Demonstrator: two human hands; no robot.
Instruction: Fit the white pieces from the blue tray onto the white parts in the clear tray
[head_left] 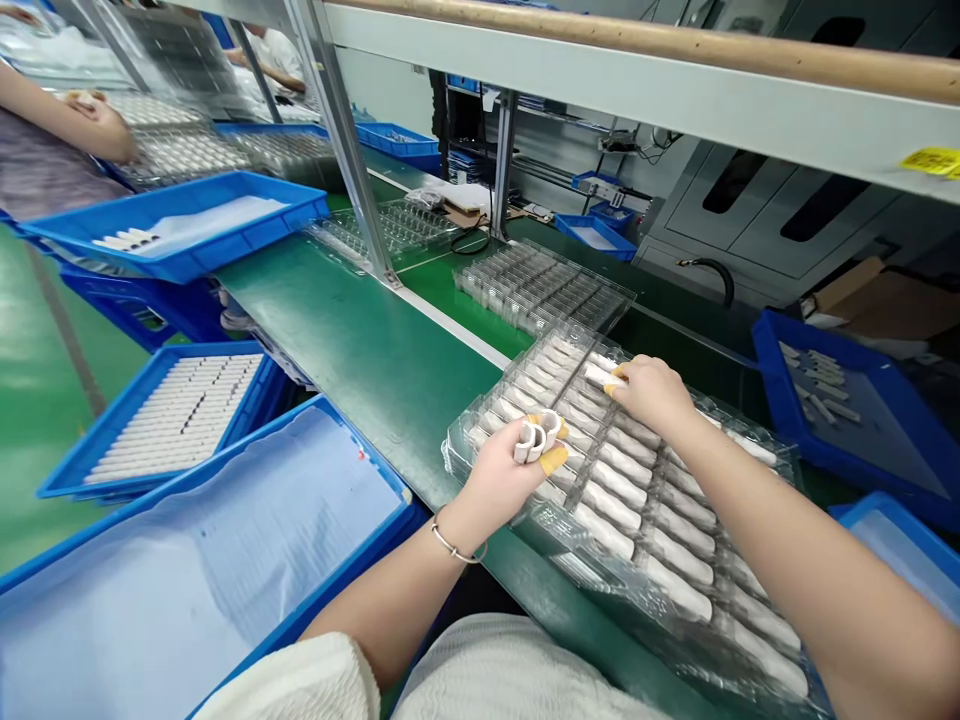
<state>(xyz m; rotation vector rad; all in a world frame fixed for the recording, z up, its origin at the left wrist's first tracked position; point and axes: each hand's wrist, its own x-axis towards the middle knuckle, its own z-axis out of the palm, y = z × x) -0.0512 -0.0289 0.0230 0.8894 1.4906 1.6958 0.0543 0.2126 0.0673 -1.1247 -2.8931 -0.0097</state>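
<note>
Three white curved plastic pieces, open at the ends, are bunched in my left hand (511,465), with yellow finger covers on its fingertips. In front of me lies a clear plastic blister tray (466,432) with rows of long white pieces (621,478) in its pockets. My left hand is over the tray's left part. Farther up the tray, my right hand (651,390) pinches one white piece (602,377) at a back row, its fingertips also covered in yellow. I cannot tell whether that piece is clear of its pocket.
A lined blue bin (187,560) stands at left, beside a blue tray of white pieces (180,412). Another blue tray (187,235) sits farther back near a co-worker's arm (67,115). A metal post (341,140) rises from the green bench (337,320). More blister trays (544,285) lie behind.
</note>
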